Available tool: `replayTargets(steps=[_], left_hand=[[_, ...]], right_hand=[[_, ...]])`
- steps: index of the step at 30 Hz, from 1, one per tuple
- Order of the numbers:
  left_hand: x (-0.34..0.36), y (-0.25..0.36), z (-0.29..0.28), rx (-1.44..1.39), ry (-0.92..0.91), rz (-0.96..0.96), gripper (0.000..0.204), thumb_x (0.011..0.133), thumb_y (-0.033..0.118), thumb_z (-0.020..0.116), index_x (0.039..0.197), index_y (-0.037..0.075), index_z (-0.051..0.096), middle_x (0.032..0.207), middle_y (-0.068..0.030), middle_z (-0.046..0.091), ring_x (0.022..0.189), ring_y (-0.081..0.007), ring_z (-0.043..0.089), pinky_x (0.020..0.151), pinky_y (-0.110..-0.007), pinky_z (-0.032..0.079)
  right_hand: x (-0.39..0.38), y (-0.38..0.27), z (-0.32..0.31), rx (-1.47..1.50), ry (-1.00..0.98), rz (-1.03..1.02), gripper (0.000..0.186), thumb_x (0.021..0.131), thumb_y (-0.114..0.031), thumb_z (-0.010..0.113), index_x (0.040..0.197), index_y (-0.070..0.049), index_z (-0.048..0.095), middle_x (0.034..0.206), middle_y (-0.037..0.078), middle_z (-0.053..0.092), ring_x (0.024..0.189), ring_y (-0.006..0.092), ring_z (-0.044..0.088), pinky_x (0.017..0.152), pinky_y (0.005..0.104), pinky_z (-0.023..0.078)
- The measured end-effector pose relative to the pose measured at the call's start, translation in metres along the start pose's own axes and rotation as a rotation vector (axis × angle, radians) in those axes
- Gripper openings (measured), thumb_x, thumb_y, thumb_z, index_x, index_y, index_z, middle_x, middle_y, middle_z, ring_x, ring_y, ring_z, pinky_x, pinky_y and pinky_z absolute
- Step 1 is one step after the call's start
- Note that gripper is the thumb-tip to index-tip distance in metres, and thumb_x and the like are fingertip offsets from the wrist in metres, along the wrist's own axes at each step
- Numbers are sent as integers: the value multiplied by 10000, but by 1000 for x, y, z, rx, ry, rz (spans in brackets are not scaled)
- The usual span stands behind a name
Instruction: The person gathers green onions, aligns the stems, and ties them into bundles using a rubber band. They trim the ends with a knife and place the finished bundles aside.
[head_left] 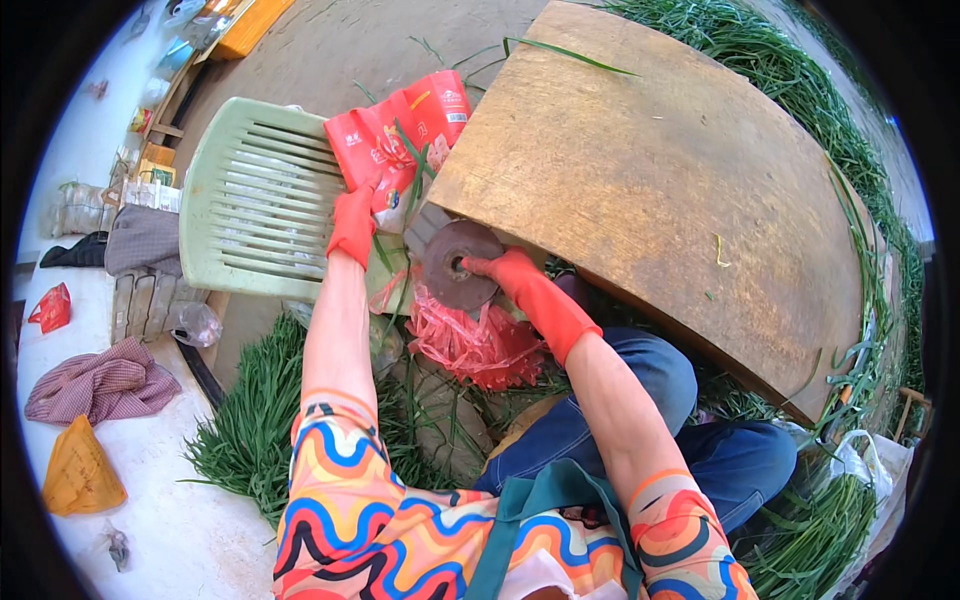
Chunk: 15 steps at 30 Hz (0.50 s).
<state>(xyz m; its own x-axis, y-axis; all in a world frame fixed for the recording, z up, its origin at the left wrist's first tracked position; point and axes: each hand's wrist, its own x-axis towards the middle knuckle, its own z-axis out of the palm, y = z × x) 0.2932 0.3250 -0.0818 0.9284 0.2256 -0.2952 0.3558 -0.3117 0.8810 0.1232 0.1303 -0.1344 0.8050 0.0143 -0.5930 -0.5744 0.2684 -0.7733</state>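
Note:
My left hand (353, 222), in a red glove, is at the lower edge of a red printed plastic package (425, 115) and grips it. Its fingers partly blend into the red. The package lies against the slatted seat of a pale green plastic chair (205, 200), with green leaf blades across it. My right hand (525, 285), also red-gloved, has a finger at the centre hole of a round brown disc (450, 245) and holds it; the other fingers are partly hidden. Below the disc sits a bunch of red plastic strips (480, 345).
A worn wooden board (660, 150) fills the right side. Long green leaves lie in heaps behind it (760, 60), at lower left (255, 420) and lower right (810, 530). A checked cloth (105, 380) and a yellow bag (80, 470) rest on the white surface at left.

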Motion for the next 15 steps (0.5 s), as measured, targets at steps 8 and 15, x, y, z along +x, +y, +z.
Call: replayTargets(steps=[8, 15], left_hand=[[-24, 92, -8, -99, 231, 409, 269, 749, 172, 678, 895, -38, 594, 778, -84, 625, 662, -124, 588, 539, -266, 454], [-110, 192, -10, -563, 225, 826, 171, 748, 77, 681, 866, -11, 594, 824, -76, 617, 709, -161, 603, 598, -277, 485]], right_hand=[[-9, 5, -1, 27, -15, 65, 505, 639, -210, 786, 1015, 65, 591, 950, 136, 636, 805, 213, 623, 729, 314, 496], [-20, 0, -5, -9, -38, 62, 540, 628, -248, 791, 1009, 77, 591, 941, 143, 638, 803, 215, 624, 720, 310, 492]])
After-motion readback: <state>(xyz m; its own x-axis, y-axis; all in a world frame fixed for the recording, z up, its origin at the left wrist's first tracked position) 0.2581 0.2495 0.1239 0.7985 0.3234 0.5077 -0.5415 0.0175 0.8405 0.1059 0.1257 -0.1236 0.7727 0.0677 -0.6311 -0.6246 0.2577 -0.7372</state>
